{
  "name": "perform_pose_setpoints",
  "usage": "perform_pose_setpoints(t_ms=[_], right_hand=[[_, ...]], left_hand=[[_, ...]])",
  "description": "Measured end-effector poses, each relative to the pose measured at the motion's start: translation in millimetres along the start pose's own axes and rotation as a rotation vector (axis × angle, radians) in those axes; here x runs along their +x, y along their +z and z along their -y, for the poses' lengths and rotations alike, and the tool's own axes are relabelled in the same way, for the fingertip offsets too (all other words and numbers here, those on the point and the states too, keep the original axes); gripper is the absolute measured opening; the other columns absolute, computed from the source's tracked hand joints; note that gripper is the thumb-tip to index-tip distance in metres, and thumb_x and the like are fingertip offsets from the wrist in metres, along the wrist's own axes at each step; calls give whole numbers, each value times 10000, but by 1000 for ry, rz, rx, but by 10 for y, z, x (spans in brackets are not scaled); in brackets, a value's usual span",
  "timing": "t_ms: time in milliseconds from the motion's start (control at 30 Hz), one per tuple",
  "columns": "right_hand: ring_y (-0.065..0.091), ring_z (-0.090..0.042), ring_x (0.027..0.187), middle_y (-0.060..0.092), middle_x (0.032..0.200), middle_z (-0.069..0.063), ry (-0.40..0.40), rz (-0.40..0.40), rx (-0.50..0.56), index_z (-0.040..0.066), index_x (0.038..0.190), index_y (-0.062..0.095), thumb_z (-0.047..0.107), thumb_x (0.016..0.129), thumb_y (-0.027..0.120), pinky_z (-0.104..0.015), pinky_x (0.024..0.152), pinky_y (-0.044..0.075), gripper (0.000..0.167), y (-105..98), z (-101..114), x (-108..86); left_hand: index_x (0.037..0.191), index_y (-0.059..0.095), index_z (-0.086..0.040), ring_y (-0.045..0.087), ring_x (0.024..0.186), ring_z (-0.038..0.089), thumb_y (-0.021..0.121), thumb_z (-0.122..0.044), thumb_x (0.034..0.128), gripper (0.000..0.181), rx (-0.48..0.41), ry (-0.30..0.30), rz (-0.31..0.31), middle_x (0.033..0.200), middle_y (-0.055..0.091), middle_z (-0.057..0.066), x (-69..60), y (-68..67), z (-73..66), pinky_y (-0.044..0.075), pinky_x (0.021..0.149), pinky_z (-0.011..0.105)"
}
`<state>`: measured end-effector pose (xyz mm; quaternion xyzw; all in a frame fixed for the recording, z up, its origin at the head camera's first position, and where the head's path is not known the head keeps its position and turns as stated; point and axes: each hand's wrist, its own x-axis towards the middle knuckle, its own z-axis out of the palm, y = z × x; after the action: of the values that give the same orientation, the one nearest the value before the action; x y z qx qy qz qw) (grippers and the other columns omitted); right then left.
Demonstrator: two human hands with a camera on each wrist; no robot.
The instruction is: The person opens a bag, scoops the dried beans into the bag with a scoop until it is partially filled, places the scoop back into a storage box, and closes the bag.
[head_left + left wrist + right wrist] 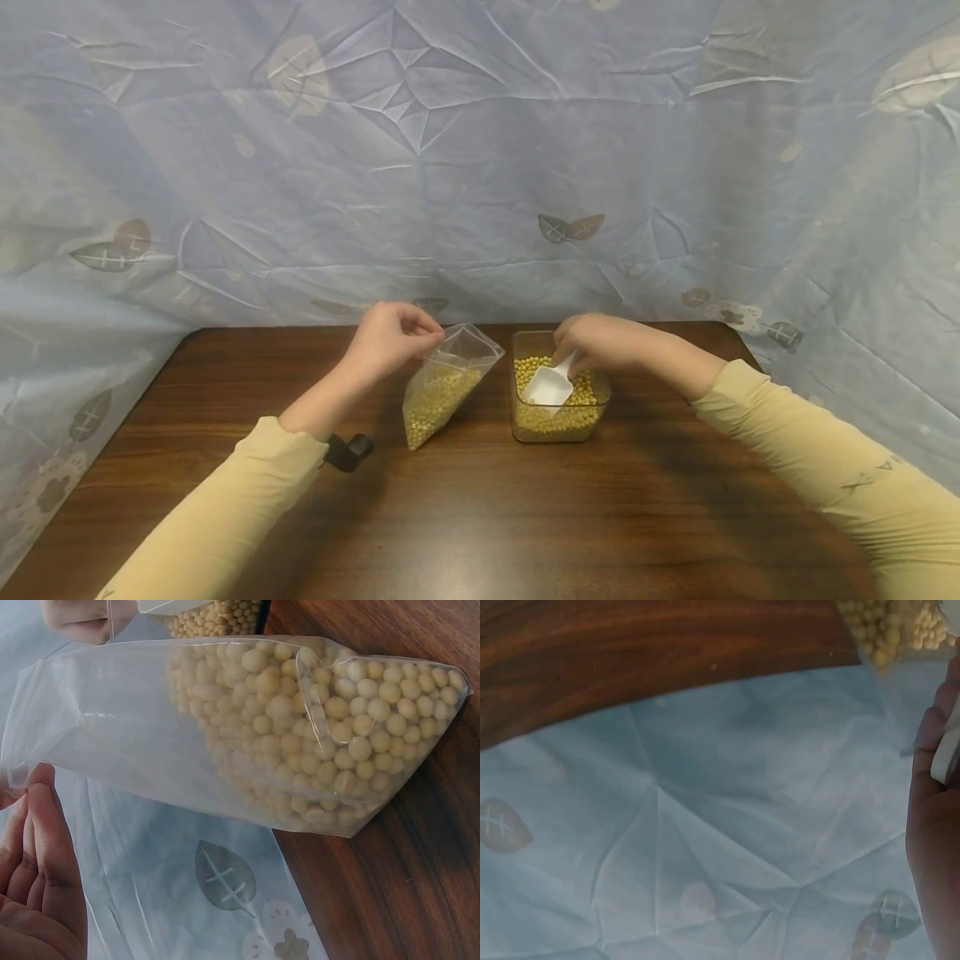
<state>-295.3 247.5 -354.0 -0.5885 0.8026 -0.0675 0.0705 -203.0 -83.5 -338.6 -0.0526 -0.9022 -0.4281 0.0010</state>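
Note:
My left hand (392, 337) pinches the top edge of a clear plastic bag (127, 742), which is partly filled with round yellow soybeans (285, 727). The bag's lower corner points down at the table, and its mouth stands apart at the top. To its right is a clear tub (517, 425) of the same beans. My right hand (600, 340) grips the handle of a white scoop (547, 386), whose bowl sits inside the tub at the beans. In the right wrist view, the handle end (945, 761) shows against the palm.
The brown wooden table (465, 517) bears the tub. A pale blue patterned cloth (480, 183) hangs behind and at both sides of it. A black strap-like piece (348, 452) shows beside the left wrist.

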Motion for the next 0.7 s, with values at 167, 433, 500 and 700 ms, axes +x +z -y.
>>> perform_pose_setpoints(t_ms=[167, 433, 500, 700], right_hand=[[664, -155, 820, 699, 859, -7, 39, 60, 54, 62, 1007, 838, 93, 832, 845, -330, 804, 590, 178, 109, 46, 22], [678, -177, 892, 720, 917, -10, 46, 19, 16, 66, 991, 796, 45, 852, 834, -394, 845, 593, 145, 196, 113, -6], [676, -180, 901, 722, 926, -7, 48, 15, 4, 73, 979, 784, 39, 849, 831, -400, 847, 588, 142, 206, 119, -11], [682, -191, 930, 725, 943, -10, 27, 8, 9, 69, 1000, 779, 85, 868, 834, -408, 879, 589, 143, 215, 99, -22]], left_hand=[[1017, 816, -46, 783, 812, 290, 762, -143, 949, 129, -12, -9, 7, 987, 818, 149, -9, 0, -4, 622, 773, 336], [1029, 812, -55, 778, 749, 214, 762, -159, 963, 133, -22, -28, 11, 1004, 820, 150, -17, -13, -10, 647, 788, 369], [1026, 814, -58, 758, 715, 155, 763, -160, 961, 132, -20, -28, 10, 999, 821, 146, -17, -12, -9, 645, 789, 367], [1024, 814, -56, 732, 682, 103, 763, -156, 957, 130, -19, -28, 6, 988, 821, 143, -15, -10, 12, 640, 780, 351]])
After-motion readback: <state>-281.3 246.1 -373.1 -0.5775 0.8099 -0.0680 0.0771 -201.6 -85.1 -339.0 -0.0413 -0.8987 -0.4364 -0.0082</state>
